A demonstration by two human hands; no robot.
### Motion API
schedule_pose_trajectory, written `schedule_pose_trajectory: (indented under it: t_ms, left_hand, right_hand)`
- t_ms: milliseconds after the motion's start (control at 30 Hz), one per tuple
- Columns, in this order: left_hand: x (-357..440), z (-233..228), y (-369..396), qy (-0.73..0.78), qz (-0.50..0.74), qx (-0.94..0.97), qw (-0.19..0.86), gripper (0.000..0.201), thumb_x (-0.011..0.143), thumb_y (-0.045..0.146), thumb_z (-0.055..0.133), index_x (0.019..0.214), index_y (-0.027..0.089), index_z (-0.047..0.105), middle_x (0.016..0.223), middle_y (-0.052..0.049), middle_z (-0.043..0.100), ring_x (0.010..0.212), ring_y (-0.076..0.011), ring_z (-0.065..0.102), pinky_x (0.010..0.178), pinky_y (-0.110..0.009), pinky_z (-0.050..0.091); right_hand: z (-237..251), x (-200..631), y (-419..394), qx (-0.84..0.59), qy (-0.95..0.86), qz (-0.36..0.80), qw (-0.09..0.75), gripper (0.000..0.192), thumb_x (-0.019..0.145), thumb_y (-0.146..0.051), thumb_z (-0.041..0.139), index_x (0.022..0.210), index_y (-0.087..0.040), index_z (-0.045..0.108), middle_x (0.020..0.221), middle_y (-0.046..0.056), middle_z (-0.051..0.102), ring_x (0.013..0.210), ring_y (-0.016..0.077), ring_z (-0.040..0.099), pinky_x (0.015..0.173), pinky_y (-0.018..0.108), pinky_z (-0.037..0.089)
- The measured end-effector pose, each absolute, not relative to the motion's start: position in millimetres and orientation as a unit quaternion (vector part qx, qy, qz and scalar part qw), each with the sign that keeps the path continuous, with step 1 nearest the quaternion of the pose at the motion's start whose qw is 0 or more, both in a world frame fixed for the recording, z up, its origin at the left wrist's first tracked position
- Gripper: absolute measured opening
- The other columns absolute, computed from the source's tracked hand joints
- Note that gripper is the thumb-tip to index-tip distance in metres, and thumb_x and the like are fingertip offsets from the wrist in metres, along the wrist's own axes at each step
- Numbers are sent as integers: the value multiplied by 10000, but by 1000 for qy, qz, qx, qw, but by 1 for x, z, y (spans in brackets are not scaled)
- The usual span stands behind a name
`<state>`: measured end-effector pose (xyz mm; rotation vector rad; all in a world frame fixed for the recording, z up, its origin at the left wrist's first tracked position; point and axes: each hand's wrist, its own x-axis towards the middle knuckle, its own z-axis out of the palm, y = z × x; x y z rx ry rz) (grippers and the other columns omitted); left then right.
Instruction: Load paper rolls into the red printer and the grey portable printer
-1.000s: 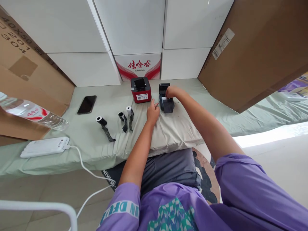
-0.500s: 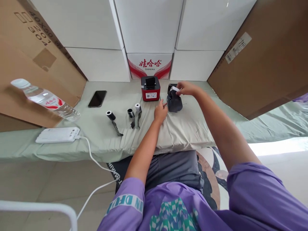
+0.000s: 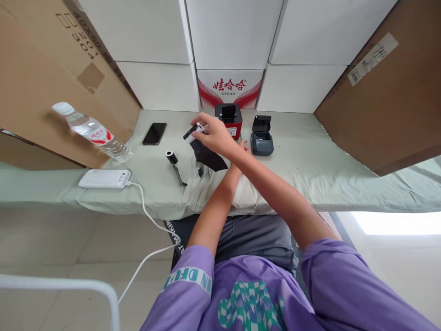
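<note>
Pale green cloth covers the long surface (image 3: 296,172). Fingers of the right hand (image 3: 214,133) pinch a small black-and-white cylindrical roll (image 3: 193,133) above it. Half a second ago they held it over the lid-up dark blue-grey plastic device (image 3: 262,143), now at 3 o'clock; so the roll is well apart from that device. Its long axis runs from 8 to 2 o'clock, and a dark, flat strip (image 3: 209,156) hangs toward 4 o'clock. Toward 4 o'clock too, the left hand (image 3: 244,145) is partly hidden behind the right forearm; I cannot tell its grip. Farther out, a black glossy phone (image 3: 154,134) lies at 9 o'clock.
</note>
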<state>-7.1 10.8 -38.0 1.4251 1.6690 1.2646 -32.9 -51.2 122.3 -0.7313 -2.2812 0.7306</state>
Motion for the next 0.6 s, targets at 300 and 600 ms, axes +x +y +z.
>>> schedule_pose_trajectory:
  t_ms: [300,600]
  left_hand:
    - [-9,-27,-3,635,464,538,304,478,950,137,482,1421,170,557,1114,-89,758,1116,-262,686,1031,-392,511]
    - [-9,-27,-5,628,472,542,299,450,957,140,470,1394,173,571,1108,-103,755,1122,-274,683,1036,-403,506]
  right_hand:
    - [101,-92,-55,-323,-875,223,283,386,974,-135,446,1323,-160,607,1263,98,685,1158,233,610,1000,298,443]
    - [83,-99,-53,-349,-857,234,298,373,1012,-216,408,1344,-175,575,1300,94,657,1163,222,604,997,301,453]
